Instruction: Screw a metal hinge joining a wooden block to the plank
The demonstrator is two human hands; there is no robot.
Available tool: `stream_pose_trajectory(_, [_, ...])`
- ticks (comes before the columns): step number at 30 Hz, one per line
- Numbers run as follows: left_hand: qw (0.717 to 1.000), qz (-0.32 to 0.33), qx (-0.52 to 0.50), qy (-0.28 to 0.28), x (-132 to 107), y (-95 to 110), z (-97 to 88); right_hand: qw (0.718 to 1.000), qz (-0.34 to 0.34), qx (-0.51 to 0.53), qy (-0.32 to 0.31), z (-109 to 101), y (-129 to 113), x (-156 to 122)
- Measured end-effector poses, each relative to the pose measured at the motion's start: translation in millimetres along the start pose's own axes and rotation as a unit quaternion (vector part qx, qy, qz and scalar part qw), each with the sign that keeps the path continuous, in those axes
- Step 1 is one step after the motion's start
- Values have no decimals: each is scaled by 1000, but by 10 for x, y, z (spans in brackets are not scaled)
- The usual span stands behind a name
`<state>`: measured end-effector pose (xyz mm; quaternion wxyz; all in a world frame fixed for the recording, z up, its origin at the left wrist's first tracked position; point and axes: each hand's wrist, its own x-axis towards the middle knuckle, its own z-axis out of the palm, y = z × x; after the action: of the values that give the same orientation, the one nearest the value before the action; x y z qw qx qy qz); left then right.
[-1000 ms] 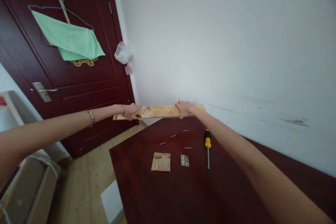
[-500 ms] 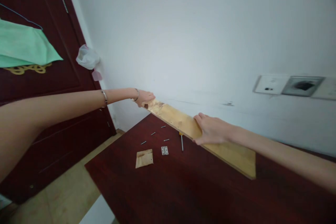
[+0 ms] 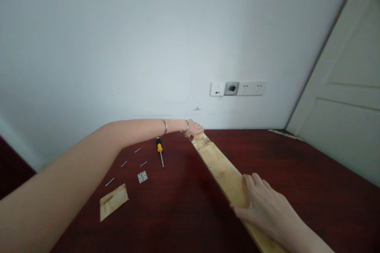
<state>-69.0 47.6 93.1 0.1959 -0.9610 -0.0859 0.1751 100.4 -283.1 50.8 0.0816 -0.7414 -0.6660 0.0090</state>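
Observation:
A long pale wooden plank [image 3: 221, 168] lies slanted across the dark red table [image 3: 297, 174], running from the wall toward me. My left hand [image 3: 194, 128] grips its far end by the wall, with two bangles on that wrist. My right hand [image 3: 264, 205] is wrapped over the plank's near part, thumb along the left edge. Left of the plank lie a yellow-handled screwdriver [image 3: 160, 151], a small metal hinge [image 3: 142, 176], several loose screws [image 3: 124, 163] and a small square wooden piece [image 3: 113, 201].
A white wall with a row of sockets [image 3: 237, 88] backs the table. A white door [image 3: 347, 99] stands at the right. The table's left edge drops off near the square wooden piece.
The plank has swung from along the wall to slanting toward me and come down onto the table. My right hand drew nearer with it, and my view turned right, away from the dark door.

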Motion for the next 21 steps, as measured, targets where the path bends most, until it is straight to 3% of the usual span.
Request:
stream_pose_trajectory(5, [997, 47, 21, 63, 808, 155, -30, 995, 92, -18, 33, 211, -2, -185])
stream_pose_trajectory(10, [992, 56, 21, 111, 1284, 251, 65, 989, 148, -2, 22, 366, -116, -139])
stream_pose_trajectory(15, [988, 50, 3, 144, 1511, 283, 176, 986, 166, 22, 25, 471, -149, -24])
stream_pose_trajectory(21, [988, 33, -6, 151, 1529, 170, 289, 986, 166, 19, 29, 557, -100, 137])
